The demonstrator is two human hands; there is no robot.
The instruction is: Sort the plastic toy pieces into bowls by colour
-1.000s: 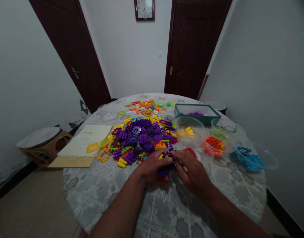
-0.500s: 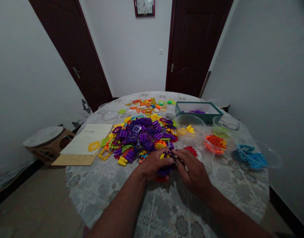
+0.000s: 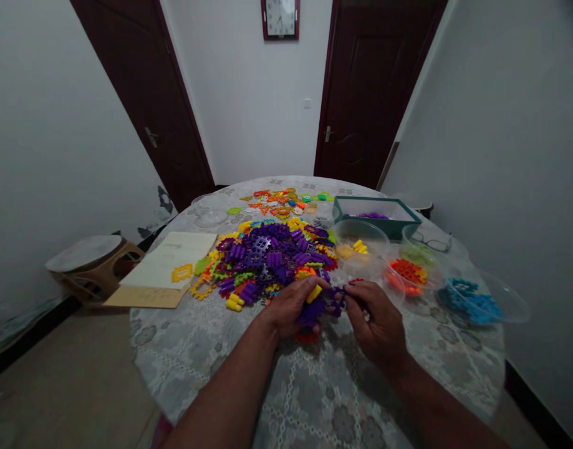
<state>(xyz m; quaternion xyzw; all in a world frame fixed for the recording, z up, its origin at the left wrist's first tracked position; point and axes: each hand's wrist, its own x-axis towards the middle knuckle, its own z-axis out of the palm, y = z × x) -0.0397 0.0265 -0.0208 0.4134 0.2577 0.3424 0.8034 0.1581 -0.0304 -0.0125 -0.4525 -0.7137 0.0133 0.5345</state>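
My left hand [image 3: 290, 308] is closed around a cluster of purple building pieces [image 3: 313, 312], with a yellow piece [image 3: 314, 294] showing by the thumb. Between the thumb and fingers of my right hand [image 3: 377, 321] is the edge of a purple lattice piece [image 3: 335, 300], which reaches across to the cluster; whether the two are joined I cannot tell. Just under the left hand a red piece [image 3: 307, 337] shows near the tablecloth. Beyond both hands rises a heap of mostly purple plastic building pieces [image 3: 267, 252], mixed with yellow, green and orange ones.
Right of the heap stand clear tubs of yellow [image 3: 360, 247], orange-red [image 3: 408, 272] and blue pieces [image 3: 473, 300]. A green-edged box [image 3: 403, 229] and glasses [image 3: 436, 244] lie behind them. An open notebook [image 3: 162, 265] is at left; loose pieces [image 3: 279, 202] are scattered at the back.
My right hand has moved slightly right, away from the left, drawing the purple lattice piece into view between them. The yellow piece shows more clearly now. The camera view has shifted a little.
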